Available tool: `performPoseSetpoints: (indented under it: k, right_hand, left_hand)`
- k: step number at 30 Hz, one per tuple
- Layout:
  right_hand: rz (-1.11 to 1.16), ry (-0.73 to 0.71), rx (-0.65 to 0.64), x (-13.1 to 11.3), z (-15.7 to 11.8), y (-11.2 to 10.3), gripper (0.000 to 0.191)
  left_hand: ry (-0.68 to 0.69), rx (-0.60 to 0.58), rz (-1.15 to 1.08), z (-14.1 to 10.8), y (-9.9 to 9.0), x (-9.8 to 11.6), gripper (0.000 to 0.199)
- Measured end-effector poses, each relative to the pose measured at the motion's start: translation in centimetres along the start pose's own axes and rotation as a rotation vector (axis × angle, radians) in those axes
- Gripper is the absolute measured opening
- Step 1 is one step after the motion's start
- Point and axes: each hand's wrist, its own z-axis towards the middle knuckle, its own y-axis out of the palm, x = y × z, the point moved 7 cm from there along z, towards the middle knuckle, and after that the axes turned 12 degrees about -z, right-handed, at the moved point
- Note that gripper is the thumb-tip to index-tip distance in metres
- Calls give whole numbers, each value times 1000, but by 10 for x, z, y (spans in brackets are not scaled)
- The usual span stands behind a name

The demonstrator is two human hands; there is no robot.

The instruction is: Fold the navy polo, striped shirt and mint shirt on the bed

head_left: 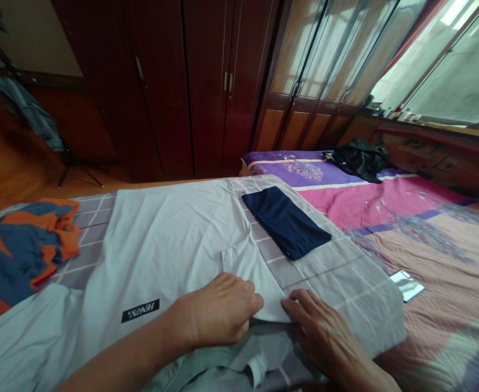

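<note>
A white T-shirt [161,234] with a small black label lies spread over a grey checked cloth [329,272]. My left hand [219,307] is closed on the shirt near its right-hand sleeve, knuckles up. At the sleeve's lower right edge, my right hand [319,332] pinches the fabric between thumb and fingers. Below my hands the shirt's collar area bunches in loose folds, partly hidden by my left forearm. To the upper right of the shirt rests a folded navy blue garment [286,222], flat and apart from my hands.
An orange and blue garment [31,234] lies crumpled at the left. On the right, a bed with a purple and pink cover [370,218] bears a phone [406,285] and a black bundle [360,158]. Dark red wardrobes [207,98] stand behind, with a tripod [78,163] at far left.
</note>
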Motion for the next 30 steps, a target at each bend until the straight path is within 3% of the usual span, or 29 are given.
performPoseSetpoints:
  k: [3,6,11,16,20,22,26,28,30]
  right_hand:
    - [52,6,12,-2,0,-2,29]
    - [77,-10,51,-5,1,-5,24]
    - [114,-40,46,-10,0,-8,21]
    - [143,-79,-73,-11,0,-11,17]
    - [145,-102,-106,-8,11,-17,17]
    - [142,-115,-66,-5,23,-20,13]
    - [53,-198,116,-3,50,-14,39]
    - [9,-262,165,-7,62,-2,56]
    - [-19,-336,180,-14,71,11,71]
  left_hand:
    - [-90,-37,21,-2,-3,-10,12]
    - [-164,-21,7,1,-2,-26,10]
    - [-269,187,33,15,-1,-64,19]
    - [-285,279,12,27,18,-94,38]
    - [-297,334,-5,27,22,-100,46]
    - [-276,288,-42,26,24,-96,58]
    - [-294,133,-118,21,24,-90,79]
    - [-310,130,-95,11,8,-88,82]
    - [-342,177,-39,-8,-20,-87,75]
